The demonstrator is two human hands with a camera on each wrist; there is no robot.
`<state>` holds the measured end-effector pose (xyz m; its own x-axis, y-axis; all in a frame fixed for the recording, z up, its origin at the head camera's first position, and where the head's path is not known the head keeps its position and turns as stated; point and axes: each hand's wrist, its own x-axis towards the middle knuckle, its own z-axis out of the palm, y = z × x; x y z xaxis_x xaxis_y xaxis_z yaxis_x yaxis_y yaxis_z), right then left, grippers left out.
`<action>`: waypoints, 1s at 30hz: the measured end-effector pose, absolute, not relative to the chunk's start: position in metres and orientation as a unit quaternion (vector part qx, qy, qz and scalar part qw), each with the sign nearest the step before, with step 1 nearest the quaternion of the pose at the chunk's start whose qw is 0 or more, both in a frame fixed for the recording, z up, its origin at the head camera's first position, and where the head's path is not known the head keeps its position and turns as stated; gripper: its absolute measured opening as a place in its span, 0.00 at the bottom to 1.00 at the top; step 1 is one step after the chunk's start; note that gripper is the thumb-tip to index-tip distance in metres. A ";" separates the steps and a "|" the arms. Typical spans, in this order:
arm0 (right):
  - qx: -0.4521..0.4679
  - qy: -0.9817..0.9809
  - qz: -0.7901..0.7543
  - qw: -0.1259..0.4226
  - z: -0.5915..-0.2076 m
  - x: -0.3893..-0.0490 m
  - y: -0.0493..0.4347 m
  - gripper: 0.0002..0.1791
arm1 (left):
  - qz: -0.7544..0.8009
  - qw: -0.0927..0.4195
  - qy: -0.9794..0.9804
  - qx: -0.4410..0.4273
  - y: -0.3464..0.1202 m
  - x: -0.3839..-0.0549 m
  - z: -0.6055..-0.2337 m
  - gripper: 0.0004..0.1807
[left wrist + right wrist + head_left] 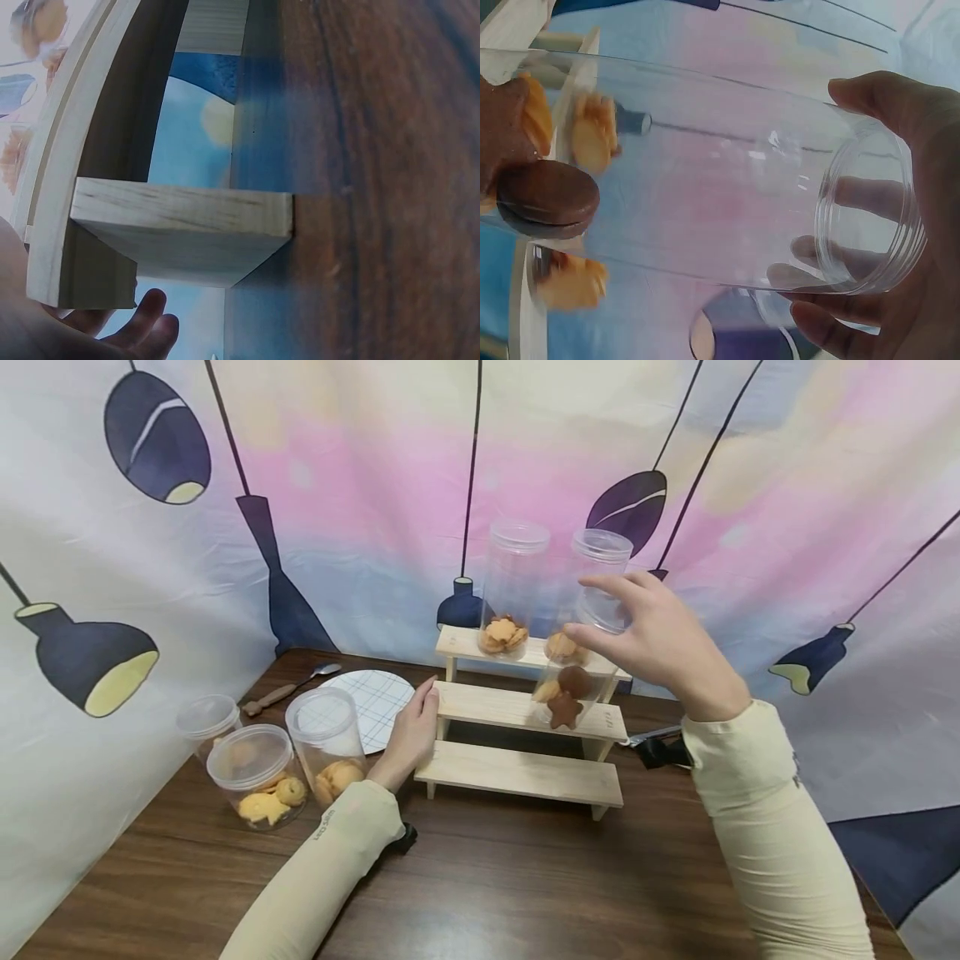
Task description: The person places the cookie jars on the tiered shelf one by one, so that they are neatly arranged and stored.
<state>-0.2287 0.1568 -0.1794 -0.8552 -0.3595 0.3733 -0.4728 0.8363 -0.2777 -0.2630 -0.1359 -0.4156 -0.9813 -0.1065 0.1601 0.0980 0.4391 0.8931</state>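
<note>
Fingers of the right hand [652, 635] are curving round the top of a clear jar [705, 180] of chocolate cookies, which is sitting toward the right end of the middle shelf [480, 703]; that high hold is probably keeping the knuckles away from the wood. The left hand [412, 731] is touching the same shelf's left end, likely steadying the wooden rack [517, 775]. Whether those left fingers are gripping or only resting, and whether the jar's base is meeting the wood, I cannot tell from these angles. Two jars, one at left [517, 581] and one partly behind the right hand, are standing on the top shelf [465, 646], crowding the back. The front edge is running close by the jar's base, while open room is stretching leftward along the middle shelf.
</note>
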 end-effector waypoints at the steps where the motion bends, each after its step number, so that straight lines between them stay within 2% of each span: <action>1: 0.223 -0.945 0.186 0.151 -0.180 -0.232 0.152 0.39 | -0.530 0.096 -0.842 0.003 -0.136 -0.263 -0.416 0.31; 9: 0.246 -0.942 0.192 0.121 -0.192 -0.252 0.118 0.40 | -0.535 0.102 -0.838 0.003 -0.135 -0.263 -0.418 0.30; 22: 0.275 -0.936 0.180 0.125 -0.202 -0.263 0.079 0.41 | -0.535 0.105 -0.838 -0.002 -0.135 -0.264 -0.416 0.31; 30: 0.278 -0.933 0.172 0.148 -0.209 -0.266 0.071 0.40 | -0.526 0.109 -0.843 0.002 -0.137 -0.265 -0.418 0.32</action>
<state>-0.2656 0.0708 -0.2093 -0.8016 -0.4678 0.3723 -0.5696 0.7867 -0.2379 -0.2648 -0.1365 -0.4175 -0.9763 -0.1173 0.1816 0.1115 0.4464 0.8879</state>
